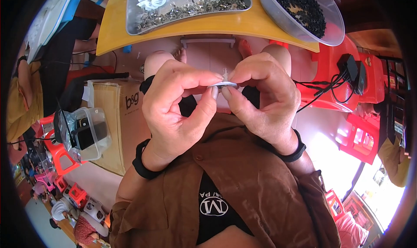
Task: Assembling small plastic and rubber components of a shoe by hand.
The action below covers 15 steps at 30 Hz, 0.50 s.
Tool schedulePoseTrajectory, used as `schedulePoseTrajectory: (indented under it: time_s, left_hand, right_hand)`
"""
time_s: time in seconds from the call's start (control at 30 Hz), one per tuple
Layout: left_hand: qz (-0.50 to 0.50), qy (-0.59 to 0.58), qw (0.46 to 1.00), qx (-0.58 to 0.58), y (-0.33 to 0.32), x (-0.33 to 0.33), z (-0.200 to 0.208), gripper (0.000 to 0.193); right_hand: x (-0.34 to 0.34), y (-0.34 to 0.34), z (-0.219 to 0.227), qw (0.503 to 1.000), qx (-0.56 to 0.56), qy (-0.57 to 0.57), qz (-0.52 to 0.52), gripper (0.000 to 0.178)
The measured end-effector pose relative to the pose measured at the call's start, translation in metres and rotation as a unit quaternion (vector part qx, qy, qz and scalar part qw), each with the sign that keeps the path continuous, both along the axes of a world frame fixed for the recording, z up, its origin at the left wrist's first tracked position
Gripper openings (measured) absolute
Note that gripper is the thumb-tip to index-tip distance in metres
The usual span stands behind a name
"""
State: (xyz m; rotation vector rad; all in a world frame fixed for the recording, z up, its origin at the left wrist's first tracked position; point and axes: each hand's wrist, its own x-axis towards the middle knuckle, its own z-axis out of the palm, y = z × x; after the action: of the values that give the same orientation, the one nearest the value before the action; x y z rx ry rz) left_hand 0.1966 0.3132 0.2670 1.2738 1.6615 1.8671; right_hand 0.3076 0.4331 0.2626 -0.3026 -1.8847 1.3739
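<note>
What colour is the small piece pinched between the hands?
The small piece is white on its upper side, seen in the head view.

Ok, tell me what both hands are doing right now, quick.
Left hand: closed, thumb and forefinger pinching the left side of a small white piece.
Right hand: closed, pinching the right side of the same piece.

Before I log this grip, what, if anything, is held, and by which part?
A small white piece, pinched at its left edge by the left hand, right edge by the right hand.
</note>
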Motion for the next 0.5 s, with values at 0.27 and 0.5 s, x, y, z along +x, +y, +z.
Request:
schedulePoseTrajectory:
  time_s: [0.27,0.5]
  left_hand:
    - [0.045,0.085,0.995,-0.004,0.0025,-0.0019,-0.0026,0.023]
    - [0.084,0.135,0.987,-0.018,0.002,0.0001,-0.0048,0.027]
  right_hand:
    - [-0.0014,-0.0024,0.0004,1.0,0.017,0.003,-0.02,0.019]
    - [-0.0034,-0.0032,-0.0022,1.0,0.0,-0.003,-0.02,0.018]
